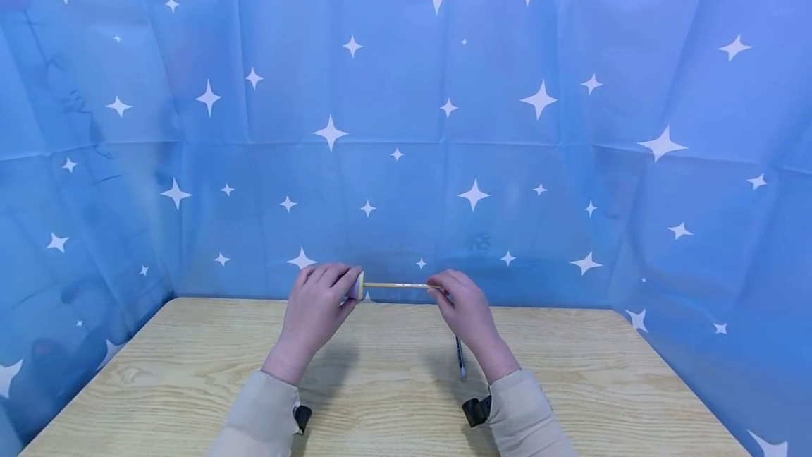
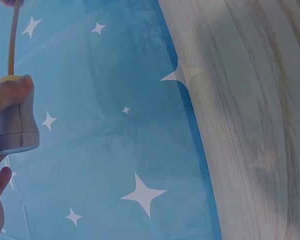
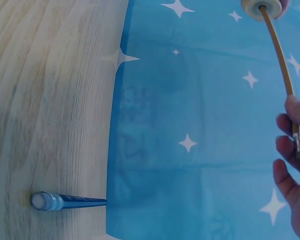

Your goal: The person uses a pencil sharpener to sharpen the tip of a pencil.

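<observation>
My left hand (image 1: 322,309) grips a small pale-lavender pencil sharpener (image 2: 17,117) with a yellow end, thumb along its side. A yellow pencil (image 1: 396,285) runs straight from that yellow end across to my right hand (image 1: 468,309). Its tip is hidden inside the round opening, seen in the right wrist view. Thumb and fingers of my right hand pinch the pencil near its metal-banded end (image 3: 297,142). Both hands are raised over the far part of the table.
A dark blue pencil (image 1: 460,358) with a pale eraser end lies on the wood-grain table (image 1: 393,400), below my right hand. Black wrist cameras (image 1: 477,412) hang under the sleeves. A blue curtain (image 1: 406,182) with white stars stands along the table's back and sides.
</observation>
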Available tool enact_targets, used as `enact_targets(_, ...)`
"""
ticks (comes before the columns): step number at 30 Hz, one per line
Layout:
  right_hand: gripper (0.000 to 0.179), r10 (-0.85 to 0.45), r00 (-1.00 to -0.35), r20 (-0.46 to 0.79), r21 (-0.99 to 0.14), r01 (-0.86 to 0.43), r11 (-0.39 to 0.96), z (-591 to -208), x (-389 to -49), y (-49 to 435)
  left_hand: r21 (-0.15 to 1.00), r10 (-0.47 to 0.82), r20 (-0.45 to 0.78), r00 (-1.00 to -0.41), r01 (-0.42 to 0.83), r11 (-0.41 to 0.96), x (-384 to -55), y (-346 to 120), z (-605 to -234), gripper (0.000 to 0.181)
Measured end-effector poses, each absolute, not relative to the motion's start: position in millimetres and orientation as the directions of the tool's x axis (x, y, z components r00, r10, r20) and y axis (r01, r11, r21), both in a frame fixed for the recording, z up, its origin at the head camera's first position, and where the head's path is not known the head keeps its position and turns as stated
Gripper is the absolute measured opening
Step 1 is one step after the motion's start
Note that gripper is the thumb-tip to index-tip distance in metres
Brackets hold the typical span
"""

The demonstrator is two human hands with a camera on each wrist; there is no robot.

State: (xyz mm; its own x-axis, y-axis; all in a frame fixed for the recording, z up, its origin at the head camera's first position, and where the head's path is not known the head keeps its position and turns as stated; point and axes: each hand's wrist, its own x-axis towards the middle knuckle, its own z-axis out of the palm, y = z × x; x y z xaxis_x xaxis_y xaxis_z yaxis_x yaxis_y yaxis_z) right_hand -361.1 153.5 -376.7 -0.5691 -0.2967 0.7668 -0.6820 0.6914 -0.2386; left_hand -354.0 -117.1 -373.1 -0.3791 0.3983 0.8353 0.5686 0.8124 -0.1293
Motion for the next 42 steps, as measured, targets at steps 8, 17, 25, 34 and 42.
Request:
enact_targets(8,0.01,-0.305,-0.582,0.754,-0.225,-0.664,0.713,-377,-361,150,-0.127,0.394,0.838,-0.377,0.567,0.814,-353,-119,-371,0.048)
enact_targets(17,0.01,-0.305,-0.593,0.745,-0.221,-0.651,0.726,-377,-360,149,-0.133,0.396,0.843,-0.365,0.571,0.81,-355,-118,-373,0.047)
enact_targets(25,0.006,-0.285,-0.617,0.733,-0.226,-0.616,0.754,-378,-360,145,-0.136,0.409,0.831,-0.377,0.575,0.807,-354,-116,-373,0.048)
enact_targets(34,0.012,-0.24,-0.701,0.672,-0.364,-0.595,0.717,-376,-361,148,-0.1,0.379,0.833,-0.402,0.565,0.819,-354,-122,-371,0.052)
enact_targets(42,0.014,-0.158,-0.708,0.689,-0.444,-0.583,0.68,-371,-363,163,-0.065,0.352,0.831,-0.431,0.553,0.831,-351,-128,-368,0.054)
